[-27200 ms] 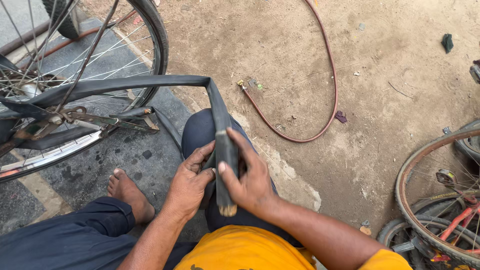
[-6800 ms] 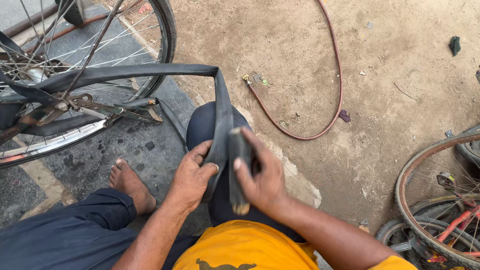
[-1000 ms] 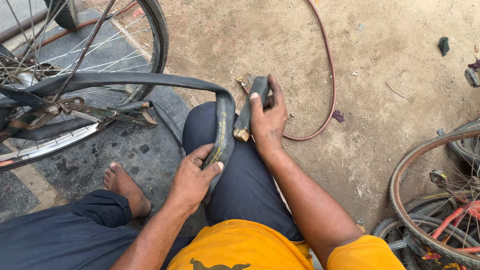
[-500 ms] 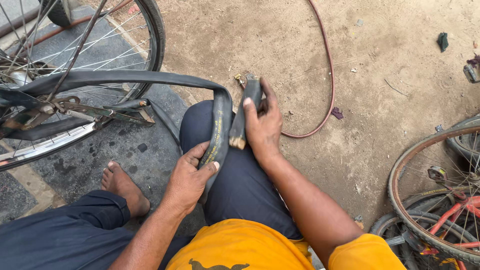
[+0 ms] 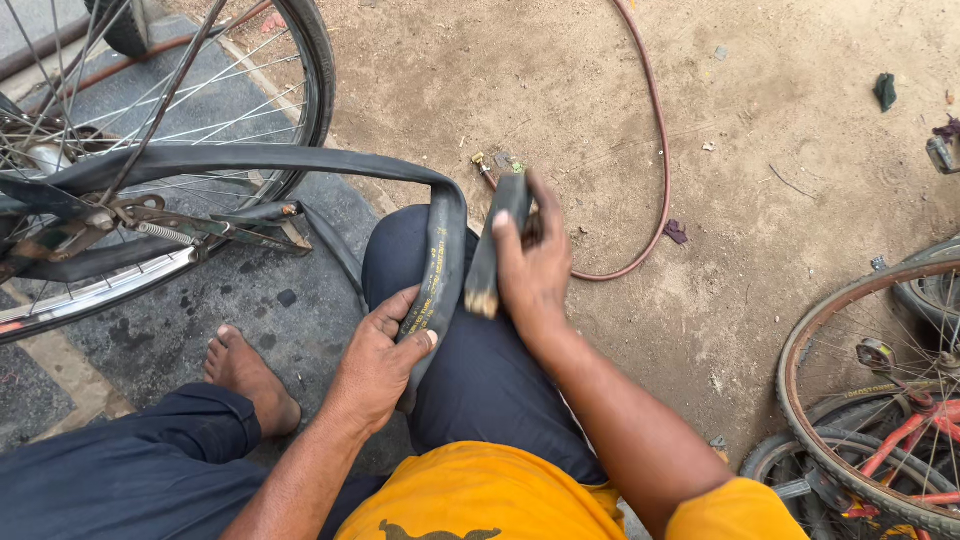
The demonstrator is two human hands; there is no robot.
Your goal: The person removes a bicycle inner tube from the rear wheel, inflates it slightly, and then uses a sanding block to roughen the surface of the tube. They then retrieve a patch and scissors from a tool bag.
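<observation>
A black bicycle inner tube [image 5: 300, 160] runs from the wheel at the left and bends down over my right knee [image 5: 400, 250]. My left hand [image 5: 385, 350] grips the tube where it lies against my thigh. My right hand [image 5: 530, 270] holds a dark flat rubbing tool with a worn pale end [image 5: 490, 255], pressed beside the tube's bend and blurred by motion.
A bicycle wheel [image 5: 150, 150] with spokes and frame parts fills the upper left. A red air hose [image 5: 655, 150] curves across the dirt ground. Another wheel with a red frame [image 5: 880, 400] lies at the lower right. My bare foot [image 5: 245, 375] rests on dark paving.
My right hand has drawn the tool back down along the tube toward my body. The left hand keeps its grip on the tube.
</observation>
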